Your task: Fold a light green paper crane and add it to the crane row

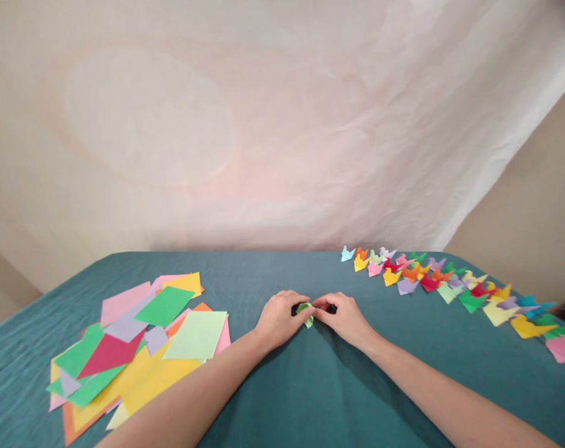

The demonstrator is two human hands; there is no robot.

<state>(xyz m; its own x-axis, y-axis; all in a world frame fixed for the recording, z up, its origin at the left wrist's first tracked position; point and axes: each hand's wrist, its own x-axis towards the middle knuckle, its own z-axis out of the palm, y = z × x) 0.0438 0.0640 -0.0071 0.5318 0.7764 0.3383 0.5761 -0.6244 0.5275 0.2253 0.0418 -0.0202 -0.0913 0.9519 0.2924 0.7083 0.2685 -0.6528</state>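
Head view: the left hand (281, 317) and right hand (344, 317) pinch small light-green paper (308, 322) over teal cloth (282, 398).

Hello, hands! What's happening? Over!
Left hand, right hand: both holding small green paper. Paper partly hidden. Loose sheets left, paper birds right, out of the way.

No readable texts, labels, brands, numbers or signs anywhere.
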